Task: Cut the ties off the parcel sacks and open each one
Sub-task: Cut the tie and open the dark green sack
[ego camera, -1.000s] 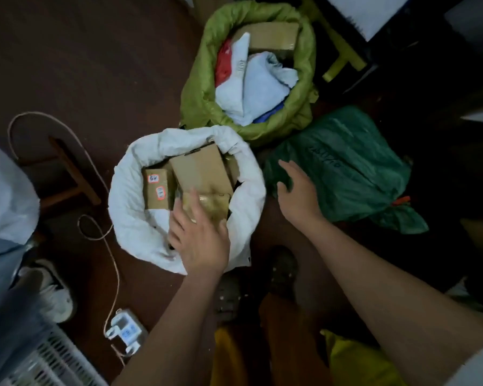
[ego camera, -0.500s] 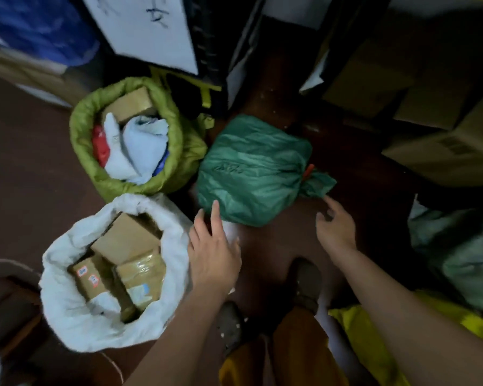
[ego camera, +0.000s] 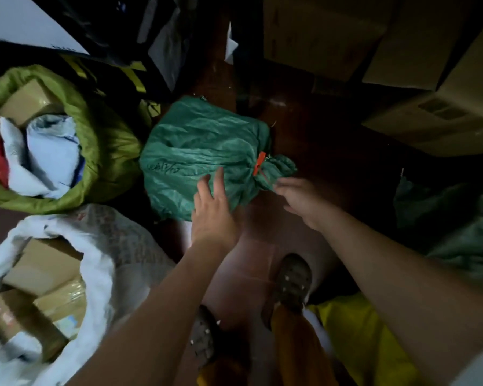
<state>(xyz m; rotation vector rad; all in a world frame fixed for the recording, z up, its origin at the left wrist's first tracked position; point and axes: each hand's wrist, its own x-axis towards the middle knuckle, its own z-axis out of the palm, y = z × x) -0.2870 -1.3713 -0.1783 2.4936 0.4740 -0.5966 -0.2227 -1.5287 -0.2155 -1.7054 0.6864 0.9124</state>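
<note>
I look down on a dark green sack [ego camera: 207, 151] lying on its side on the floor [ego camera: 318, 140], just ahead of both my hands. Its long axis runs left to right, and its gathered neck [ego camera: 276, 169] points right, cinched by an orange tie [ego camera: 260, 162]. My right hand [ego camera: 297, 197] is the nearer one to that neck, its fingertips at the bunched fabric just below the tie; motion blur hides whether they pinch it, so I cannot tell its grip. My left hand [ego camera: 214, 215] lies flat with straight fingers on the sack's near side. To the left stand a light green sack [ego camera: 106, 140] and a white sack [ego camera: 106, 263], both already open with parcels showing.
</note>
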